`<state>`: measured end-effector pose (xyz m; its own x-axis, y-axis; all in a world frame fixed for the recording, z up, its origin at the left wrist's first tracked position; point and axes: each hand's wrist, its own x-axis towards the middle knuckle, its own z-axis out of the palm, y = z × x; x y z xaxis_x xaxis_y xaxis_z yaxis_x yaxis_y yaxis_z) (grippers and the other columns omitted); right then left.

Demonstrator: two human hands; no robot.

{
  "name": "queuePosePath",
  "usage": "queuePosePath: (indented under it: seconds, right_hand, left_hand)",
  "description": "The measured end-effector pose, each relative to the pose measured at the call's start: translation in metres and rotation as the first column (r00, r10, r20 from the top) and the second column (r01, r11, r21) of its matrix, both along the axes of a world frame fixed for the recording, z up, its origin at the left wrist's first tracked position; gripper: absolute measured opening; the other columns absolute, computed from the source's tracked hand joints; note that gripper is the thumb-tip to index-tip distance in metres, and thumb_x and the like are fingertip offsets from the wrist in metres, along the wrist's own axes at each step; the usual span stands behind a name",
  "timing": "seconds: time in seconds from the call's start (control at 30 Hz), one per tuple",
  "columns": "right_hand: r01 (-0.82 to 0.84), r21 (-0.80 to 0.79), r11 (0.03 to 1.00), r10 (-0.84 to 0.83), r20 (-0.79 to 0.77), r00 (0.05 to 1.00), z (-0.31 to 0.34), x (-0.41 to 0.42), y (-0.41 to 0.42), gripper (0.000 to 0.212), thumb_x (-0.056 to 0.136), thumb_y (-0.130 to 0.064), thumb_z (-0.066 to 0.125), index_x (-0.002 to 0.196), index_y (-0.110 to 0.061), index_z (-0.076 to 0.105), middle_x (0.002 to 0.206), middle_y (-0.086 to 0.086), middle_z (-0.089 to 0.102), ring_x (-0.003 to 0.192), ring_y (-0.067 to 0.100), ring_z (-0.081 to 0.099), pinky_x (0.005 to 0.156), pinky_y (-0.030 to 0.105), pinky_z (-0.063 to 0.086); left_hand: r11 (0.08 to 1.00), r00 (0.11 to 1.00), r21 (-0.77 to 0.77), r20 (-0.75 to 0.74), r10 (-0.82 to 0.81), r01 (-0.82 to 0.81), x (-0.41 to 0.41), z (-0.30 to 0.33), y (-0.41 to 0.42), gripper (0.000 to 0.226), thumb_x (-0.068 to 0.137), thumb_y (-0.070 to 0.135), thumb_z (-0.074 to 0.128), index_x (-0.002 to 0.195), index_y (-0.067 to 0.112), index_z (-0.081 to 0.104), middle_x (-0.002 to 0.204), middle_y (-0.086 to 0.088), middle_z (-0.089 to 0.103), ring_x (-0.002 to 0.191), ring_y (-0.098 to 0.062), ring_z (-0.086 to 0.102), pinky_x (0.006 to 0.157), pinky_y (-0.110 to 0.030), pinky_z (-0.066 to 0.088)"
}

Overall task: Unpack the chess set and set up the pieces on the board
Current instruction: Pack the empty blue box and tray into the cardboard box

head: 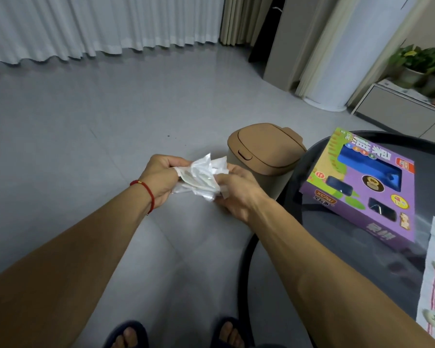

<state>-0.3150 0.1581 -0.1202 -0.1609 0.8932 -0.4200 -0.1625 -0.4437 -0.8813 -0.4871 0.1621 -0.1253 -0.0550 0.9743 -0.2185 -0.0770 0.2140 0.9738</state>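
Grey tiled floor [86, 159] beneath: both hands clutch crumpled plastic wrap [201, 179], left hand [161, 179] and right hand [236, 194] gripping opposite sides. The closed brown bin [264, 149] stands just beyond, nearer the right hand; the chess box [362, 187] lies right of it on the table [312, 222].

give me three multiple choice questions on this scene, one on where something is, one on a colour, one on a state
1. Where is the purple game box?
A. on the dark round table
B. on the floor
C. inside the bin

2. What colour is the wrist string?
A. blue
B. red
C. green

3. What state is the brown bin's lid in?
A. open
B. removed
C. closed

Answers:
1 A, the box lies flat on the tabletop.
2 B, a red string circles the left wrist.
3 C, the lid sits down on the bin, while the left hand and right hand grip crumpled plastic wrapping.
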Motion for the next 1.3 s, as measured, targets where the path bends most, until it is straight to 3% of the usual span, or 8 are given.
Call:
queuePosePath:
  seconds: [0.1,0.27,0.5,0.63,0.8,1.0,1.13,1.3]
  right_hand:
    - [0.082,0.109,0.991,-0.102,0.199,0.975,-0.004,-0.001,0.012,0.046,0.079,0.014,0.053,0.117,-0.012,0.060,0.105,0.017,0.071,0.077,0.031,0.071,0.049,0.029,0.051]
    - [0.001,0.321,0.947,-0.158,0.462,0.873,-0.005,0.001,0.040,0.045,0.077,0.009,0.051,0.092,-0.033,0.057,0.098,0.003,0.067,0.091,0.027,0.070,0.072,0.039,0.064]
    - [-0.099,0.150,0.984,-0.023,0.651,0.759,0.002,0.016,0.095,0.023,0.089,-0.024,0.055,0.111,-0.015,0.058,0.098,0.004,0.064,0.084,0.019,0.060,0.079,0.037,0.053]
    - [-0.263,0.037,0.964,0.022,0.976,0.217,-0.023,0.032,0.130,0.037,0.099,-0.029,0.036,0.128,-0.011,0.052,0.118,0.009,0.058,0.111,0.031,0.055,0.099,0.046,0.039]
    - [-0.449,-0.221,0.866,0.099,0.955,-0.278,-0.055,0.028,0.120,0.052,0.094,-0.021,0.036,0.143,-0.005,0.045,0.147,0.012,0.043,0.139,0.032,0.038,0.117,0.063,0.012]
    - [-0.327,-0.016,0.945,0.038,0.998,0.060,-0.009,0.050,0.163,0.031,0.097,-0.016,0.054,0.126,-0.006,0.054,0.123,0.013,0.061,0.113,0.032,0.060,0.087,0.028,0.057]
    - [-0.452,0.186,0.873,-0.260,0.960,-0.107,0.070,0.083,0.180,0.018,0.093,-0.015,0.057,0.109,-0.009,0.062,0.103,0.011,0.062,0.088,0.030,0.061,0.073,0.040,0.053]
    - [-0.438,0.146,0.887,-0.289,0.915,-0.281,0.090,0.143,0.209,0.044,0.091,-0.016,0.060,0.135,-0.012,0.052,0.130,0.016,0.055,0.121,0.037,0.051,0.100,0.052,0.047]
  left_hand:
    - [0.987,0.983,-0.075,0.122,-0.134,0.144,0.001,-0.003,0.005,0.028,0.090,-0.016,0.054,0.109,-0.004,0.070,0.114,-0.025,0.070,0.098,-0.033,0.073,0.078,-0.037,0.062]
    - [0.911,0.776,-0.198,0.606,-0.175,0.361,-0.013,-0.010,0.015,0.044,0.093,0.014,0.047,0.134,0.010,0.061,0.131,-0.019,0.064,0.121,-0.043,0.060,0.103,-0.057,0.047]
    - [0.941,0.943,-0.337,0.303,0.140,-0.031,0.028,-0.032,0.048,0.022,0.082,-0.011,0.070,0.096,0.004,0.065,0.099,-0.018,0.067,0.068,-0.020,0.065,0.051,-0.022,0.052]
    - [0.920,0.951,-0.350,0.182,0.250,-0.175,0.025,-0.052,0.060,0.029,0.076,-0.012,0.074,0.099,0.004,0.065,0.098,-0.017,0.067,0.064,-0.020,0.063,0.048,-0.024,0.052]
    - [0.934,0.957,-0.254,0.085,0.278,-0.249,0.024,-0.066,0.066,0.043,0.072,-0.010,0.080,0.107,0.007,0.062,0.112,-0.015,0.067,0.083,-0.026,0.068,0.061,-0.031,0.055]
    - [0.977,0.979,-0.062,-0.045,0.200,-0.202,0.026,-0.057,0.065,0.068,0.069,-0.001,0.087,0.119,0.026,0.050,0.122,-0.008,0.050,0.105,-0.030,0.059,0.070,-0.038,0.062]
    - [0.986,0.983,-0.002,-0.076,0.168,-0.169,0.035,-0.045,0.073,0.063,0.070,0.002,0.088,0.120,0.023,0.055,0.115,-0.003,0.057,0.102,-0.025,0.060,0.078,-0.042,0.062]
    - [0.992,0.990,0.045,-0.076,0.117,-0.114,0.070,-0.038,0.095,0.063,0.071,0.002,0.087,0.122,0.022,0.055,0.108,0.005,0.056,0.097,-0.016,0.059,0.080,-0.040,0.062]
